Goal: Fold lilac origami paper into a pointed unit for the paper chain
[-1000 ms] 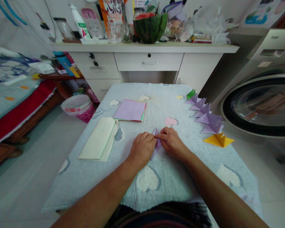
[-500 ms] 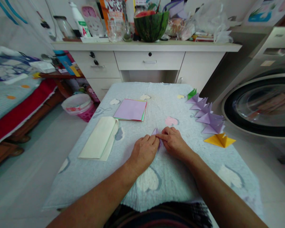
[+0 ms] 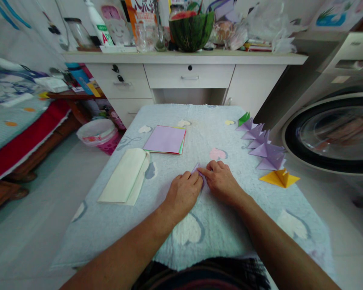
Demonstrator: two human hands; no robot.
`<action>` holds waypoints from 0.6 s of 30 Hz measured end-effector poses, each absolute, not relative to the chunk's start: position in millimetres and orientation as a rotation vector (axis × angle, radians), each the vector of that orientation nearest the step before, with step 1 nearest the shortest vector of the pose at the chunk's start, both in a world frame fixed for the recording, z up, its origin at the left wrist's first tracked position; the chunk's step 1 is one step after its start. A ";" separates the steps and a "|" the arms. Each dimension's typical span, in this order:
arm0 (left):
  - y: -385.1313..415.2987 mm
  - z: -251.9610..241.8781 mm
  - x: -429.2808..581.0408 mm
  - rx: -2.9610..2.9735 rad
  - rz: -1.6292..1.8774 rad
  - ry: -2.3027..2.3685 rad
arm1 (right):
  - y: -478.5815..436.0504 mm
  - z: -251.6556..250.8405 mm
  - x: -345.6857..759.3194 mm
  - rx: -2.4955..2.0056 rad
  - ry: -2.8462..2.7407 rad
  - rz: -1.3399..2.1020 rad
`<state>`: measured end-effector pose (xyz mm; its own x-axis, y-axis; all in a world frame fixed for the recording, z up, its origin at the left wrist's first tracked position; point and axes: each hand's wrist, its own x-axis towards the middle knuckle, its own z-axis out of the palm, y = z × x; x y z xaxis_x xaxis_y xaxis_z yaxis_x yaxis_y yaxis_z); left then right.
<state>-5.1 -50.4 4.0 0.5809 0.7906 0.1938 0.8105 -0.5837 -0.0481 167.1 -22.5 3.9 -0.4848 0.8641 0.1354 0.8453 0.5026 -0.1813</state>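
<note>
A small folded piece of purple origami paper [image 3: 195,168] lies on the cloth-covered table [image 3: 230,225], mostly hidden under my fingers. My left hand [image 3: 184,193] presses on it from the left with its fingers bent together. From the other side, my right hand [image 3: 220,179] touches the paper with its index finger extended and the other fingers curled. Beyond them sits a stack of square coloured paper [image 3: 165,139], purple on top. Folded paper cranes stand in a row on the right: a green one [image 3: 244,118], several purple ones [image 3: 266,149] and a yellow one [image 3: 280,178].
A pale folded sheet [image 3: 124,177] rests left of my hands. Behind the table is a white cabinet [image 3: 166,76] carrying a cut watermelon [image 3: 192,32], jars and bags. A washing machine [image 3: 329,133] stands at the right, a pink bin [image 3: 98,135] at the left.
The paper's visible tip now leans slightly differently between my fingers. Both hands stay nearly in place on it; the whole view has shifted a little.
</note>
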 end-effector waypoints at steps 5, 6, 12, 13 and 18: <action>-51.0 7.0 -3.4 -2.679 -0.199 -1.381 | -22.4 2.8 167.7 -1.516 -2.514 0.082; -51.2 7.2 -3.3 -2.676 -0.194 -1.379 | -22.3 2.4 167.9 -1.520 -2.512 0.074; -51.6 3.9 -2.9 -2.673 -0.210 -1.373 | -20.3 0.2 167.0 -1.572 -2.480 0.045; -51.6 2.9 -2.9 -2.669 -0.214 -1.379 | -20.0 0.2 166.8 -1.581 -2.472 0.047; -53.1 0.3 -2.8 -2.653 -0.226 -1.413 | -20.5 3.8 167.7 -1.548 -2.441 0.121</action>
